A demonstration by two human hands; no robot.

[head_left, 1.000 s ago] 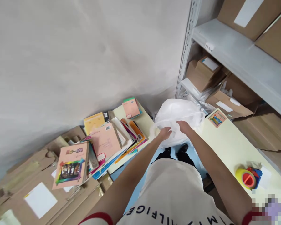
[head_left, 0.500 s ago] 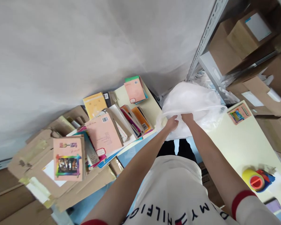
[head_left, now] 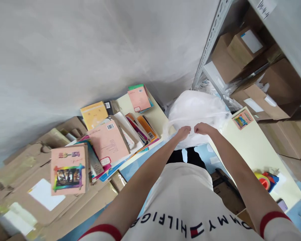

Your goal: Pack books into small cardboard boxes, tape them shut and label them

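Note:
A large white translucent plastic bag (head_left: 198, 103) bulges up in front of me, at the corner between two pale surfaces. My left hand (head_left: 183, 133) is closed on the near edge of the bag, fingers pinched together. Just right of it, my right hand (head_left: 203, 128) also grips the bag's edge with curled fingers. A small gap separates the two hands. What lies inside the bag cannot be made out.
Books, among them a pink one (head_left: 110, 139), crowd the left table beside a cardboard box (head_left: 27, 177). A pink booklet (head_left: 242, 118), a tape roll (head_left: 263, 180) and a phone (head_left: 282, 205) lie on the right table. A metal shelf (head_left: 207, 43) holds cartons.
My hands stay on the bag's edge and have moved slightly apart, the right one turning more sideways. The bag looks a little flatter at the right. The camera view has shifted to the right.

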